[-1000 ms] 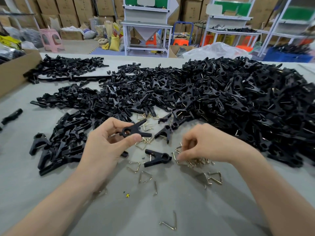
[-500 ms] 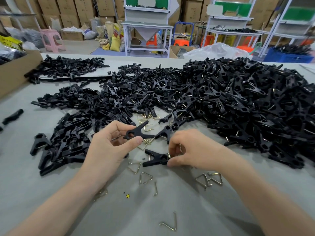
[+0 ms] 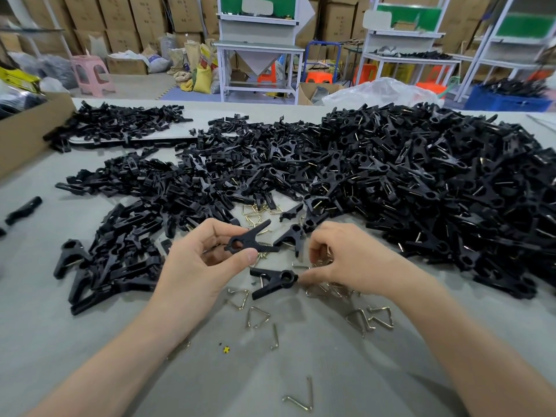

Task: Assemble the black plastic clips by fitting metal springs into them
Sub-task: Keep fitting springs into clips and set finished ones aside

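A: Why is the left hand holding the clip up off the table?

B: As I'm reading it, it is presenting the clip's open legs toward the right hand, so a spring can be going straight in. The thumb and fingers are pinching it at the ring end, and the legs are pointing away to the right.

A: And the right hand?

B: It is hovering low over a cluster of springs, fingers curling down among them. I cannot tell whether it is pinching one; the wires are disappearing under the fingertips.

A: What is lying between the hands?

B: A second clip, lying flat on the table, with its ring end just beside the right thumb tip, perhaps touching it.

A: So where is the held clip sitting?

B: Above and left of that one, apart from the right fingers and in front of the big pile. More springs are lying scattered nearer the person.
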The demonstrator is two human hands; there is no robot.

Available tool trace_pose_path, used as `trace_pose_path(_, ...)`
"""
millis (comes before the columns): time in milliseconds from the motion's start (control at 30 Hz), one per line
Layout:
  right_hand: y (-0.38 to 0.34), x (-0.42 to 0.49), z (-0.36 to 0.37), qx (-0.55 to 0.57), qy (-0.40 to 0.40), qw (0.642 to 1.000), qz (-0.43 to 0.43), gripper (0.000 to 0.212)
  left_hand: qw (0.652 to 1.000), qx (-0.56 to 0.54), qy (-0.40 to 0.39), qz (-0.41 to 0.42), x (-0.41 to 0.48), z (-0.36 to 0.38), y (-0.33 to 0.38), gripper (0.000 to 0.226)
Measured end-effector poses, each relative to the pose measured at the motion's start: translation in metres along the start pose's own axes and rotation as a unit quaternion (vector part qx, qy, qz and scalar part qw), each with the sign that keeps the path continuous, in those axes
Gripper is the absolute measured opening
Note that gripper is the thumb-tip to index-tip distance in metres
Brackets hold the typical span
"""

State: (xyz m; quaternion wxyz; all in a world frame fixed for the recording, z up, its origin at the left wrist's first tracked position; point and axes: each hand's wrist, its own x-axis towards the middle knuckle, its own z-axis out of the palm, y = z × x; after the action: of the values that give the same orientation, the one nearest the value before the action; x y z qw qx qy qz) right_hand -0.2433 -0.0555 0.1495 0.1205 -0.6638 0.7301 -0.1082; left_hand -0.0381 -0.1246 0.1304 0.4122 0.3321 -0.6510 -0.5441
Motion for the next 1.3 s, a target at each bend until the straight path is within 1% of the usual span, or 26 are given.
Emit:
trace_pose_path(133,-0.002,0.002,0.008,0.025,0.022,0.999,0.023,0.019,1.0,0.001,-0.004,0.003,0.001,0.0,-0.002,0.025)
trace_pose_path(233,-0.003,0.002,0.01,0.056,0.03,0.997,0.034,0.017,1.0,0.007,-0.007,0.005,0.001,0.001,-0.002,0.025)
trace_pose_path(333,-0.004,0.001,0.01,0.057,0.033,0.997,0.027,0.021,1.0,0.002,-0.01,0.004,0.001,0.0,-0.003,0.025)
trace_pose_path(500,-0.006,0.001,0.013,0.024,0.031,0.999,0.02,0.016,1.0,-0.015,-0.018,0.001,0.0,0.0,-0.003,0.026)
trace_pose_path(567,-0.006,0.001,0.013,0.027,0.029,0.999,0.02,0.012,1.0,-0.013,-0.02,0.002,0.001,0.001,-0.003,0.026)
trace_pose_path(667,-0.006,0.001,0.015,0.038,0.03,0.999,0.02,0.02,1.0,-0.005,-0.02,0.002,0.001,0.0,-0.003,0.027)
trace_pose_path(767,-0.006,0.0,0.015,0.044,0.032,0.998,0.016,0.021,1.0,-0.004,-0.019,0.005,0.001,-0.001,-0.003,0.027)
trace_pose_path(867,-0.008,0.0,0.016,0.031,0.03,0.999,-0.001,0.025,1.0,-0.008,-0.017,0.012,0.0,-0.001,-0.003,0.027)
trace_pose_path(967,-0.011,0.001,0.016,0.038,0.036,0.999,-0.014,0.019,1.0,-0.011,-0.014,0.015,0.001,0.0,-0.003,0.031)
trace_pose_path(1067,-0.011,0.002,0.015,0.027,0.034,0.999,-0.019,0.013,1.0,-0.009,-0.016,0.017,0.001,0.0,-0.004,0.028)
trace_pose_path(1167,-0.008,0.001,0.014,0.022,0.018,1.0,-0.011,0.012,1.0,-0.005,-0.012,0.013,0.001,0.0,-0.006,0.026)
trace_pose_path(1300,-0.008,0.001,0.013,0.025,0.011,1.0,-0.012,0.017,1.0,0.0,-0.009,0.013,0.001,0.0,-0.007,0.028)
